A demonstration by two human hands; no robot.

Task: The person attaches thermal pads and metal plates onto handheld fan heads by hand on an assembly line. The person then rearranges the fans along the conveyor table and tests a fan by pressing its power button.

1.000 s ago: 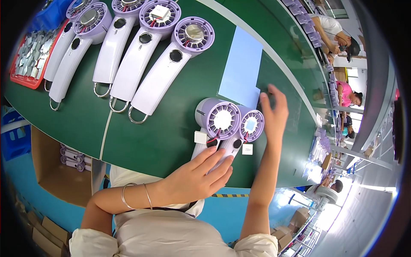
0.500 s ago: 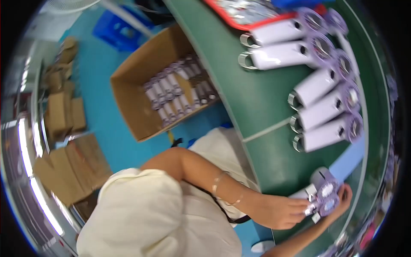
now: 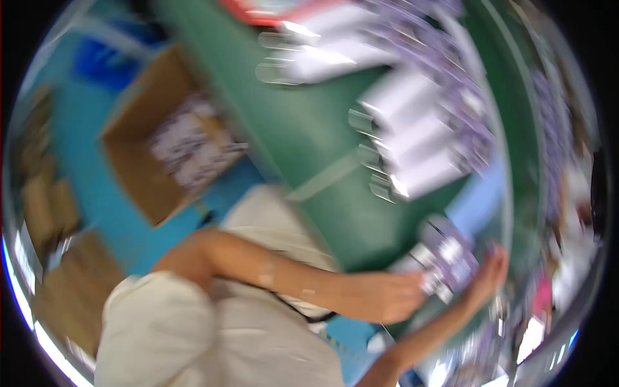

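Lettering lost to motion blur
No text, number or sign can be read on the small white square beside the purple fans, on the white handles elsewhere on the surface, or on the cardboard box.

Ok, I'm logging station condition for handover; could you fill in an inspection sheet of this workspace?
Surface: green table; view blurred by motion.
Things: lavender fans by the hands, with small white pieces.
Clutter: row of more fans, red tray, pale blue sheet.
Grip: left hand at the fan handles; right hand beside the heads, contact unclear.
Cables: nothing seen through the blur.
Surroundings: open cardboard box with contents, blue floor.
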